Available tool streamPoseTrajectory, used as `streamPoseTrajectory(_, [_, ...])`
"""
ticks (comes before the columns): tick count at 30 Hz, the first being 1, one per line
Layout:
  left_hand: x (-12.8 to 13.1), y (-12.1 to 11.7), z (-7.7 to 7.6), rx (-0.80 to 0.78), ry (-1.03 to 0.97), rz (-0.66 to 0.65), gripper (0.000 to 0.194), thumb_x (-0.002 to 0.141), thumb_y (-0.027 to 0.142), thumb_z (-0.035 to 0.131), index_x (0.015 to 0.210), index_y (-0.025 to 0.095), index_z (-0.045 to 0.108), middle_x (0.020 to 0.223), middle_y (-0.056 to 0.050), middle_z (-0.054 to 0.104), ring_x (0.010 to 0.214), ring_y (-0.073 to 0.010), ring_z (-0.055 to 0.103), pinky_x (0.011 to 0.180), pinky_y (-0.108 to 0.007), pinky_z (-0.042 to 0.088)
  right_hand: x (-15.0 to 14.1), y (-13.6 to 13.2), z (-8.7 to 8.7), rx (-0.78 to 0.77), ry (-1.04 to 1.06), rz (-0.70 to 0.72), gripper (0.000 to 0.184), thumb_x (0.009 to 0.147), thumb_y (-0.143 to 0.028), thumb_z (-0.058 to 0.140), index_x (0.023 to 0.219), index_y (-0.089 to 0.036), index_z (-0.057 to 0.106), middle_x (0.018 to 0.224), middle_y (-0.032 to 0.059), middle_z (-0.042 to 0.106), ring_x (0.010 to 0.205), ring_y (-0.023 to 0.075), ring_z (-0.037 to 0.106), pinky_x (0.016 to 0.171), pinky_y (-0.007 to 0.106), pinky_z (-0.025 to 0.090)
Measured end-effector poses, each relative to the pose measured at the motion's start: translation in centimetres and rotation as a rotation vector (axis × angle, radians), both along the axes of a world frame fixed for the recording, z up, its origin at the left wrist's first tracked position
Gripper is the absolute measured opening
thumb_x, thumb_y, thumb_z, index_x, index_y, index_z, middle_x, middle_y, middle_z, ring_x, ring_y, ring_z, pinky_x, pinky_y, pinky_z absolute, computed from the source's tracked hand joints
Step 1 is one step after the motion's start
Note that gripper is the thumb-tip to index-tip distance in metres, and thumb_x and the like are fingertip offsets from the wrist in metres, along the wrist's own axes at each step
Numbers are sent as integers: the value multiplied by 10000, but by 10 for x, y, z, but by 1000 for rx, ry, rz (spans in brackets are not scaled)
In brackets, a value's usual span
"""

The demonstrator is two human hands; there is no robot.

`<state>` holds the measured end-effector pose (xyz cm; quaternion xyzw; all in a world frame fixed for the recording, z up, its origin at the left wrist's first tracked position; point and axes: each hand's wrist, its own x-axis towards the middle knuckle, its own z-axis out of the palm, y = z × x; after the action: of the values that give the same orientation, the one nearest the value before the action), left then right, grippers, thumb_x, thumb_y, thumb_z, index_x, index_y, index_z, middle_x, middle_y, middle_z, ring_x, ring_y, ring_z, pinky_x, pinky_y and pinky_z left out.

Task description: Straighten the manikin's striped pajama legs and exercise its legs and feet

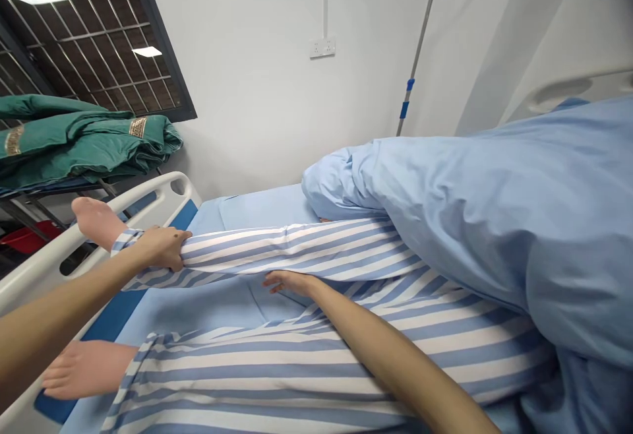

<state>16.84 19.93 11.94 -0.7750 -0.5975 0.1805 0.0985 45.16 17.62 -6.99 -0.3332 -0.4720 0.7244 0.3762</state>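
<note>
On the bed lie two legs in blue-and-white striped trousers; whether they belong to a person or a manikin I cannot tell. My left hand (165, 247) is closed over the far trouser leg (291, 247) just above the ankle. The far bare foot (99, 221) sticks out beyond it, over the bed's end board. At the near side of that same leg, around the knee, is my right hand (289, 282), palm by its underside, fingers apart. The near leg (257, 378) lies flat, its bare foot (89, 369) by the board. A light blue quilt (475, 203) covers the upper body.
The bed's white end board (143, 206) stands at the left, with a blue sheet (247, 210) beneath the legs. Green folded garments (84, 137) lie on a rack beyond it, near a red basin (32, 237). A drip pole (418, 58) rises behind the bed.
</note>
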Motion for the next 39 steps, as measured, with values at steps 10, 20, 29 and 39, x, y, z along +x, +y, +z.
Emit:
streamPoseTrajectory(10, [35,-13,-61,85,-474,250,491,505,387,615,987,291,601,837,-12,656,785,-234,597,578,-265,389,21,22,47,128,372,-202,184,616,-327,647,764,-219,640,875,-6,635,940,172,539,833,333,444])
streamPoseTrajectory(20, [143,-21,-162,129,-946,368,482,556,416,633,1016,289,561,827,6,645,778,-205,590,589,-261,413,63,25,78,268,375,-486,308,644,-419,615,880,-222,639,976,-12,660,997,201,554,804,299,445])
streamPoseTrajectory(29, [121,-23,-145,128,-768,337,497,570,436,622,1030,264,546,912,-29,656,856,-240,595,630,-283,426,60,25,71,274,295,-458,437,671,-470,597,1052,-258,611,1155,-12,603,1103,215,497,788,285,462])
streamPoseTrajectory(39, [17,-29,-46,193,-190,172,367,623,459,540,907,231,498,846,-68,649,750,-266,592,589,-291,340,26,11,37,107,196,-96,441,714,-511,618,1069,-251,601,1163,39,576,1027,190,553,808,325,486])
